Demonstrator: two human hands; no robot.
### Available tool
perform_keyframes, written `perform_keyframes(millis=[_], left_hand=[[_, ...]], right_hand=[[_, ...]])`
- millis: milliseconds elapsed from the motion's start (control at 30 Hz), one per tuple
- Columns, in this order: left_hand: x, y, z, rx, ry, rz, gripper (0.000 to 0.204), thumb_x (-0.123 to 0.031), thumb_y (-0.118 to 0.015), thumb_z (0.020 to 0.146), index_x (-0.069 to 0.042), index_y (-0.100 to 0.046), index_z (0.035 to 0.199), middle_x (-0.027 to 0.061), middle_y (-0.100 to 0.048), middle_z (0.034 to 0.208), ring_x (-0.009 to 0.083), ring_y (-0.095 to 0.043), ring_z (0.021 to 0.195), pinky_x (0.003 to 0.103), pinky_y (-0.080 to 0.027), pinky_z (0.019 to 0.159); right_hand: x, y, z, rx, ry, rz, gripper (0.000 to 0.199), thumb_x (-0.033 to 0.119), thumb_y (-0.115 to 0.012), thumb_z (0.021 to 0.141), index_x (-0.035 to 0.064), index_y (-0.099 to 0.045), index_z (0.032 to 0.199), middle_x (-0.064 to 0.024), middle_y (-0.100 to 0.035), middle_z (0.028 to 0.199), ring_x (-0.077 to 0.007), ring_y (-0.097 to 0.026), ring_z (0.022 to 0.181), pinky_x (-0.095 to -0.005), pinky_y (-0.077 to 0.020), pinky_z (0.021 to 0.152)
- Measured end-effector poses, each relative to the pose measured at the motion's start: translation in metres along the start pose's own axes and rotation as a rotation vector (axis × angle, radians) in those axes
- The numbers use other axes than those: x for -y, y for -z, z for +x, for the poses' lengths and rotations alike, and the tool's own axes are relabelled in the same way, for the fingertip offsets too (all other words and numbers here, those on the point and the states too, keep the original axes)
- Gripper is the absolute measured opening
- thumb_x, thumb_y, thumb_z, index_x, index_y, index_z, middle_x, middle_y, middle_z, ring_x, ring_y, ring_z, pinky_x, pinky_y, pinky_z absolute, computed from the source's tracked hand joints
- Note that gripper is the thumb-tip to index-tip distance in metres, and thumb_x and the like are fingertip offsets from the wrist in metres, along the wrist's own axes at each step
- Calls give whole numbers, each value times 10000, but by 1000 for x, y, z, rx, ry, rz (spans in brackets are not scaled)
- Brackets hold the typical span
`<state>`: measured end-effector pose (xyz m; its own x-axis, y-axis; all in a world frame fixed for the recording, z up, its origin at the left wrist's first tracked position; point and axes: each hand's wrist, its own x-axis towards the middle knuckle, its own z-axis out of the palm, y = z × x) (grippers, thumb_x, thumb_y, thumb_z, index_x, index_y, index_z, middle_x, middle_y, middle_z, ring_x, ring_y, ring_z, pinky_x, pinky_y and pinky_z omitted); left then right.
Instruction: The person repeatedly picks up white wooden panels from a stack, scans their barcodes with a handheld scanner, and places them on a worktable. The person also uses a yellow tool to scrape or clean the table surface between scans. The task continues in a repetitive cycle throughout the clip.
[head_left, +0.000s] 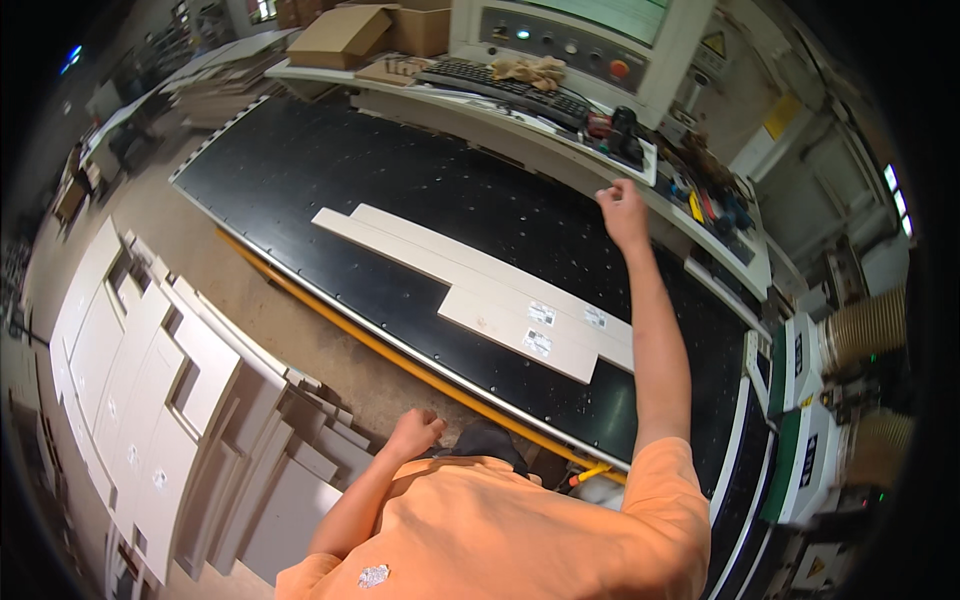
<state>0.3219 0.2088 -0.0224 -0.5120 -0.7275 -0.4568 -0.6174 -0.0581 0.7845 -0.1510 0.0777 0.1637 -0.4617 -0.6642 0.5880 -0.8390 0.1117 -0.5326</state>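
Observation:
My right hand (625, 212) is stretched forward over the black table (280, 165), above its far side near the shelf. Its fingers are curled closed; whatever may be in them is too small or hidden to make out. Close to my waist, short of the table's near edge, my left hand (418, 433) is loosely closed with nothing showing in it. Pale flat panels (480, 300) lie side by side on the table, one with stepped ends. White labels (538, 343) are stuck on them, and my right forearm passes over their right end.
Stacked cut panels (140, 390) stand on the left. Along the far side, a shelf holds a keyboard (505, 90), a crumpled glove (530, 72), a black handheld device (625, 135) and hand tools (705, 205), below a control panel (570, 50). Machine heads with hoses (860, 335) stand right.

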Motion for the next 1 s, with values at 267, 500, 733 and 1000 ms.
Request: perform_keyframes(millis=[267,500,733,1000], left_hand=[[-12,8,-5,-343,136,-106,369,-313,-608,878,40,-684,802,172,-704,750,294,-679,691,424,-531,694],[-2,-38,-26,-405,260,-276,345,-311,-638,849,27,-696,811,234,-691,802,391,-676,801,473,-526,748],[-5,-19,-43,-489,132,-300,376,-326,-633,873,46,-673,831,232,-670,771,373,-659,747,464,-502,683],[-2,74,-97,-735,-142,-460,517,-478,-655,910,26,-630,802,178,-631,704,267,-630,684,388,-499,640]], right_hand=[[-106,-65,229,137,-102,-560,739,513,-663,848,-96,-500,1234,-340,-615,1209,-477,-600,1142,-528,-482,971],[-186,-85,310,166,-248,-634,730,472,-638,873,-114,-485,1279,-325,-634,1182,-487,-612,1096,-526,-492,935],[-54,-38,208,-181,-3,-122,674,423,-625,905,-103,-491,1303,-312,-643,1176,-481,-622,1072,-509,-506,905],[251,-106,-242,732,330,430,603,183,-553,961,-93,-352,1459,-281,-418,1491,-370,-400,1407,-416,-281,1175]])
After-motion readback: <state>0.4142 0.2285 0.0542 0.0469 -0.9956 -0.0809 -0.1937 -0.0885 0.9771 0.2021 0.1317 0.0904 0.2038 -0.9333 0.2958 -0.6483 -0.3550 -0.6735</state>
